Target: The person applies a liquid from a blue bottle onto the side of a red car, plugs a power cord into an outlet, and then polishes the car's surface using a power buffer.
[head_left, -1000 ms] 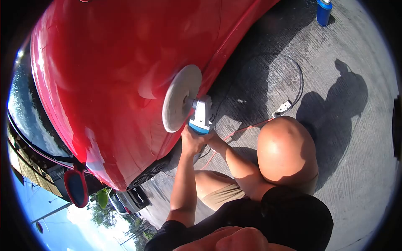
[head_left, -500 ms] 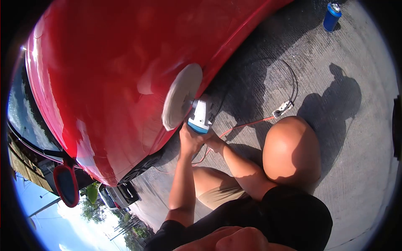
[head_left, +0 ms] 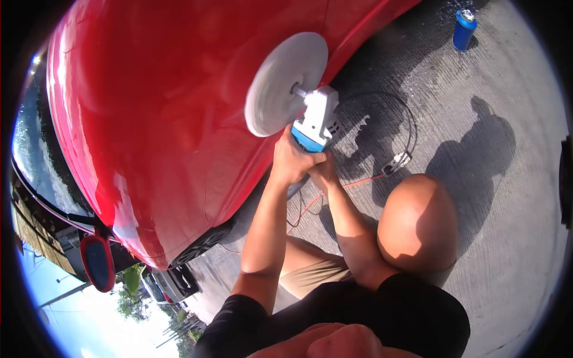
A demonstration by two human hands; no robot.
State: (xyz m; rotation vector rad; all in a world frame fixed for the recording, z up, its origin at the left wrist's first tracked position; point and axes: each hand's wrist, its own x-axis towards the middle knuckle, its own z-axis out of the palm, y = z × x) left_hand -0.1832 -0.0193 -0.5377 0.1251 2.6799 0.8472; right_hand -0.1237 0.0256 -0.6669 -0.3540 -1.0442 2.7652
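Observation:
Both my hands are wrapped around the body of a white-and-blue power polisher (head_left: 316, 122), stretched out in front of me. My left hand (head_left: 292, 161) grips it just behind the blue band, thumb side showing. Close beside it, my right hand (head_left: 324, 172) closes around the rear part, its fingers partly hidden. At the front, the polisher's large round white pad (head_left: 271, 89) stands on edge and overlaps the lower side of the glossy red car (head_left: 161, 119) in this view. The pad's rim looks blurred.
An orange cord (head_left: 358, 182) runs to a white socket block (head_left: 397, 163) with a black cable looping from it. A blue can (head_left: 464, 30) stands on the concrete (head_left: 507, 238). The car's wheel (head_left: 203, 243) and red side mirror (head_left: 97, 262) lie to the left.
The polisher and both hands have moved up and to the right in view, farther along the car's side. Both arms are more extended, and more of the pad's face shows.

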